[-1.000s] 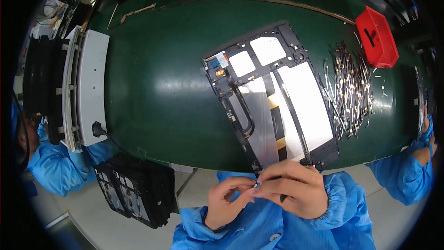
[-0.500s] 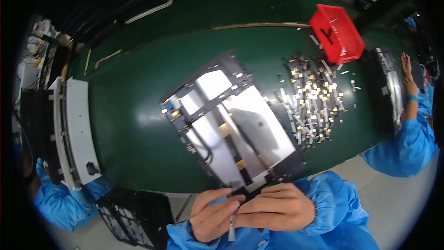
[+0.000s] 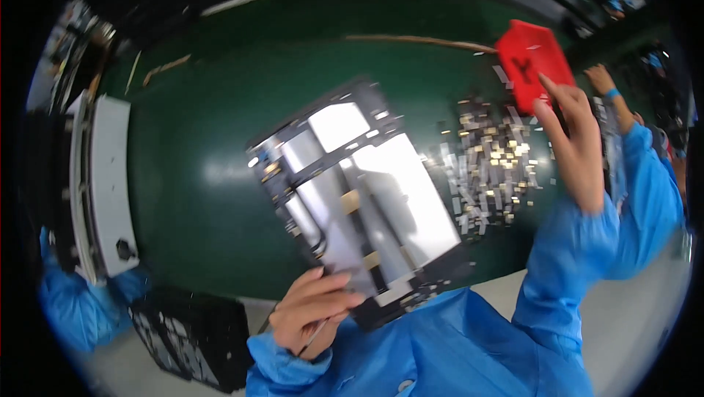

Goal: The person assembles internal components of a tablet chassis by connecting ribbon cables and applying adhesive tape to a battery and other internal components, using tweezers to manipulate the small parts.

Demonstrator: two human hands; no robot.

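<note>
An opened tablet-like panel (image 3: 407,191) lies slanted on the green table, its near end over the front edge. Silver plates, dark strips and gold tabs show in its black frame. My left hand (image 3: 312,312) is closed at its near left corner, fingertips over the edge. A thin, stick-like piece (image 3: 315,337) juts from under that hand; its kind is unclear. My right hand (image 3: 576,144) is raised at the right, index finger and thumb apart, with nothing visible between them. Its fingertips overlap the near side of the red bin (image 3: 532,37); whether they touch cannot be told.
A heap of small silver and gold strips (image 3: 491,166) lies right of the panel. White and black panels (image 3: 114,184) stand at the left edge. Dark panels (image 3: 194,338) sit below the table at the near left. Co-workers in blue sleeves (image 3: 645,206) flank both sides.
My right hand has left the panel's near end and moved up and right to the red bin. My left hand has shifted slightly left and stays at the corner.
</note>
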